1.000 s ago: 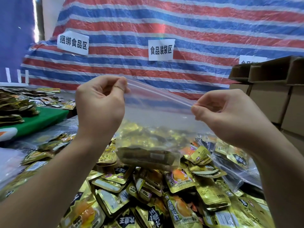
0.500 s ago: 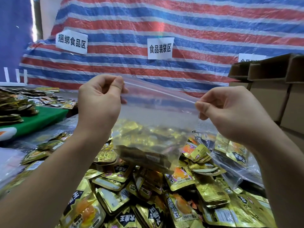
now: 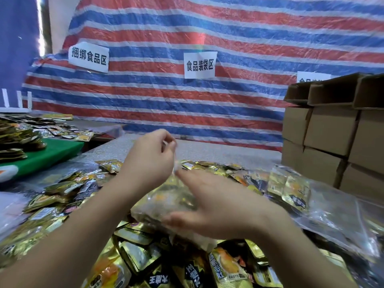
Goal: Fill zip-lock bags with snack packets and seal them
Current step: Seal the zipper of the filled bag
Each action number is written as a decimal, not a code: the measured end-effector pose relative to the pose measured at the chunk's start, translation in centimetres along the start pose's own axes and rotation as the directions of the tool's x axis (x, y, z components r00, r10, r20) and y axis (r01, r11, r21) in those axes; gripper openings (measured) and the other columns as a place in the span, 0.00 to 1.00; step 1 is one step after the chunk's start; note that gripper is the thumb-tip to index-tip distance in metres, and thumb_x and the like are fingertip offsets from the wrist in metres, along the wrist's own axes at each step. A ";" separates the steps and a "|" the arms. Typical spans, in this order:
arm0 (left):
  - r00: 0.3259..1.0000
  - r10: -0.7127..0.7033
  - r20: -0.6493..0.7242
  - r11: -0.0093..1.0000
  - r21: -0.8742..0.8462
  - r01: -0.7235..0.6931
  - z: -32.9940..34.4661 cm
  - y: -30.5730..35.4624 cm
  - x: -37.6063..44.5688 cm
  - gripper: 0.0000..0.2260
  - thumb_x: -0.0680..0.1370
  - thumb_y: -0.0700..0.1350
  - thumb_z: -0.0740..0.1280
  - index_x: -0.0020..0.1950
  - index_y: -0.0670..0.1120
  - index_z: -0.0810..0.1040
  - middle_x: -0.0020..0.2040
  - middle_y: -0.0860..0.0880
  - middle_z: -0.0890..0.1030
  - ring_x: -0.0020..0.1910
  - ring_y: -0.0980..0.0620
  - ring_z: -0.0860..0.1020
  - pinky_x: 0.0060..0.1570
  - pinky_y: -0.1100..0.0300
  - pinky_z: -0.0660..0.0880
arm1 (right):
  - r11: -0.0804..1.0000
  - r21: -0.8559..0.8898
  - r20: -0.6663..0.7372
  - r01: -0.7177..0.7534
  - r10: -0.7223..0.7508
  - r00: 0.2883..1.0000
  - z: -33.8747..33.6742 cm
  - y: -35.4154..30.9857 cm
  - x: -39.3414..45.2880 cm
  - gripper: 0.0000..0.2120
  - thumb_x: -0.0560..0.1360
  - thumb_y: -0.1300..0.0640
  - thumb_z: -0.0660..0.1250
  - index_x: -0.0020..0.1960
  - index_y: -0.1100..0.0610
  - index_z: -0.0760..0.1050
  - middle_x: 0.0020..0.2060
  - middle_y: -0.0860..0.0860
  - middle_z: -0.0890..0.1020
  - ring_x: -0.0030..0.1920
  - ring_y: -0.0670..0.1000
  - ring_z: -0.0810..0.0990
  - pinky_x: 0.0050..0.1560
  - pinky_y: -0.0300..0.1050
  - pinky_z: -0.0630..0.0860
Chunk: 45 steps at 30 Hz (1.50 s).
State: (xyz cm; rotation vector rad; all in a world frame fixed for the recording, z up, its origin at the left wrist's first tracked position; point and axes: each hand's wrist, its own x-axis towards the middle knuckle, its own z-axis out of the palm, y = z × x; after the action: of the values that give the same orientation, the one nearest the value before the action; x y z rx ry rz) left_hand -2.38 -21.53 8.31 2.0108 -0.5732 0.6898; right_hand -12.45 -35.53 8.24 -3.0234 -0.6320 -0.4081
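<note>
Clear plastic zip-lock bag (image 3: 164, 202), holding gold packets, sits at frame centre on top of the heap of snack packets (image 3: 145, 258). We note the left hand (image 3: 150, 161) at 12 o'clock from the bag, its fingers curled, thumb and forefinger pinching the bag's crumpled top edge and holding it up off the heap. The right hand (image 3: 214, 206) lies at 3 o'clock from the bag, fingers straight and spread, palm side against the bag's right flank, fingertips reaching toward the pinched top. Motion blur softens both hands; we cannot tell whether the zip strip is closed.

The heap spreads over a grey speckled table (image 3: 218, 150) from 6 o'clock across to 9 o'clock of the bag. At 3 o'clock from the right hand lie more clear bags (image 3: 324, 206), flat, with gold packets showing inside. Stacked cardboard boxes (image 3: 332, 129) stand at 2 o'clock, touching the table's far right edge as far as we can see. At 10 o'clock a green board (image 3: 49, 152) carries a separate pile of packets. A red, white and blue striped tarp (image 3: 228, 34) hangs behind the table; two white paper labels (image 3: 199, 65) with printed characters are fixed to it, and a third is partly hidden by the boxes
</note>
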 end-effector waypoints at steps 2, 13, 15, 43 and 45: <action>0.987 -0.036 0.157 0.969 0.248 -0.004 0.3 -0.4 -0.3 0.05 0.81 0.47 0.63 0.49 0.50 0.78 0.39 0.51 0.80 0.42 0.46 0.79 0.46 0.52 0.76 | 1.000 -0.008 0.117 -0.025 0.026 0.993 1.2 -0.2 0.4 0.42 0.73 0.30 0.65 0.76 0.55 0.59 0.66 0.52 0.76 0.64 0.54 0.75 0.63 0.51 0.74; 0.989 0.010 0.150 0.957 0.285 -0.053 0.0 0.0 -0.6 0.13 0.82 0.54 0.60 0.60 0.49 0.77 0.59 0.51 0.79 0.54 0.51 0.77 0.47 0.57 0.67 | 0.994 0.097 0.192 -0.044 0.025 0.981 3.1 1.2 1.1 0.08 0.76 0.48 0.66 0.47 0.52 0.72 0.34 0.47 0.74 0.33 0.49 0.73 0.32 0.44 0.68; 0.993 0.051 0.105 0.966 0.246 -0.075 -0.1 0.4 -0.7 0.11 0.82 0.53 0.60 0.57 0.49 0.78 0.55 0.53 0.80 0.51 0.51 0.78 0.45 0.56 0.69 | 0.990 0.107 0.064 -0.087 0.081 0.995 2.8 2.1 1.3 0.12 0.78 0.50 0.64 0.38 0.53 0.70 0.29 0.47 0.72 0.28 0.47 0.69 0.27 0.43 0.63; 0.974 0.217 0.070 0.956 0.189 -0.227 0.7 1.1 -1.7 0.18 0.83 0.51 0.58 0.35 0.46 0.74 0.30 0.50 0.74 0.31 0.51 0.73 0.31 0.54 0.67 | 0.689 0.670 -0.327 -0.278 0.610 0.722 0.6 8.1 1.4 0.11 0.80 0.53 0.64 0.41 0.52 0.79 0.33 0.49 0.84 0.39 0.52 0.84 0.42 0.51 0.81; 0.974 0.187 0.129 0.946 0.243 -0.214 0.8 1.2 -1.7 0.24 0.84 0.54 0.55 0.30 0.45 0.69 0.27 0.49 0.70 0.27 0.50 0.70 0.28 0.56 0.61 | 0.730 0.629 -0.351 -0.267 0.574 0.740 0.6 7.5 1.6 0.13 0.80 0.52 0.64 0.39 0.54 0.79 0.32 0.50 0.83 0.34 0.45 0.82 0.37 0.48 0.78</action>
State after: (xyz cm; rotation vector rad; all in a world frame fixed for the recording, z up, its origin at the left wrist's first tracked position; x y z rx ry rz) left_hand -4.22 -22.63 7.51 2.2590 -0.7936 0.8188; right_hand -7.91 -41.69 8.30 -2.2350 0.0406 -0.8221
